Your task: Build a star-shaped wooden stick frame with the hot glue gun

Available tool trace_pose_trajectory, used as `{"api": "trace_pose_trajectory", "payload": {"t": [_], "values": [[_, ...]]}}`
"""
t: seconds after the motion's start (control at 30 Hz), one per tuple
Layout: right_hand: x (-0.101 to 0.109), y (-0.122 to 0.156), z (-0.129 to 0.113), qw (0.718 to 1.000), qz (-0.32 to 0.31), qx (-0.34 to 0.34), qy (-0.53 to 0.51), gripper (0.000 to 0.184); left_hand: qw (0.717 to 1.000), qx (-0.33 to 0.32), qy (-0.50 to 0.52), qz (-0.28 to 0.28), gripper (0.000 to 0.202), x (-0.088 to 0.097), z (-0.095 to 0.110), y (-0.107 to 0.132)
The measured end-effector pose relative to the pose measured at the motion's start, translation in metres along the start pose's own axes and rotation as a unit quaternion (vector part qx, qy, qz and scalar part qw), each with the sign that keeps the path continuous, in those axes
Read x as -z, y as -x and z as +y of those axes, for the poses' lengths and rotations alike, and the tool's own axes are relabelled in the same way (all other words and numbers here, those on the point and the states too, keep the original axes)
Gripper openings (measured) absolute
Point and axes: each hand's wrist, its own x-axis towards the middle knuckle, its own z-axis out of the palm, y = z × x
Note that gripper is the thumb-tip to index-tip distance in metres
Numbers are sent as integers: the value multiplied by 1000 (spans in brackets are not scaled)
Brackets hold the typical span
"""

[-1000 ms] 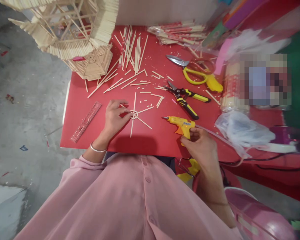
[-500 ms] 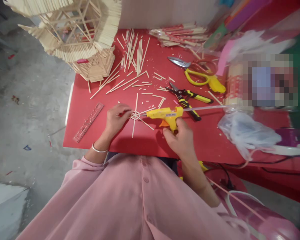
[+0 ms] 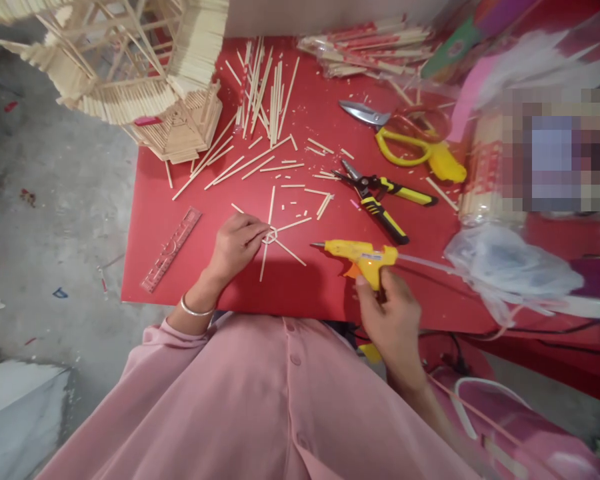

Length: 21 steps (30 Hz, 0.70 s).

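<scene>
A small star of thin wooden sticks (image 3: 284, 247), with a little hexagon at its hub, lies flat on the red table (image 3: 220, 267). At that hub, the thumb and fingertips of my left hand (image 3: 237, 247) are pinched together; whatever they pinch is too small to make out. My right hand (image 3: 393, 313) grips the handle of a yellow hot glue gun (image 3: 363, 253). Its metal nozzle points left, apart from the star. A clear glue stick (image 3: 425, 263) sticks out behind the gun.
A transparent ruler (image 3: 171, 249) lies left. Behind are loose sticks (image 3: 275, 100) and a stick-built pavilion model (image 3: 180, 133). Pliers (image 3: 380, 200) and scissors (image 3: 405, 143) lie beyond the gun. A plastic bag (image 3: 510, 260) and bundled sticks (image 3: 485, 167) stand right.
My right hand has drawn the glue gun back to the right and toward me, away from the star's hub. My left hand stays at the hub, its fingertips still together.
</scene>
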Motion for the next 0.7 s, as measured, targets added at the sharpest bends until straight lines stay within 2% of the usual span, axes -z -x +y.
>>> {"api": "trace_pose_trajectory", "payload": {"t": [0.07, 0.13, 0.2, 0.23, 0.33, 0.43, 0.57, 0.7], "values": [[12, 10, 7, 999, 8, -8, 40, 30, 1000, 21, 4, -16, 15, 0, 2, 0], [21, 13, 7, 991, 48, 9, 122, 32, 998, 56, 8, -25, 13, 1, 5, -1], [25, 8, -1, 978, 102, 51, 172, 27, 994, 103, 20, -21, 10, 1, 9, -1], [24, 4, -8, 975, 122, 80, 166, 23, 991, 127, 33, -17, 9, 1, 12, -1], [4, -19, -37, 968, 119, 211, 61, 13, 978, 185, 96, -8, 11, 1, 17, -1], [-31, -47, -65, 944, 77, 322, 16, 20, 961, 223, 164, -6, 15, 3, 18, 1], [-63, -73, -85, 923, 17, 383, -15, 22, 933, 270, 235, -17, 24, 6, 13, 5], [-68, -82, -86, 916, 0, 393, -86, 12, 913, 271, 302, -37, 32, 9, 8, 4]]}}
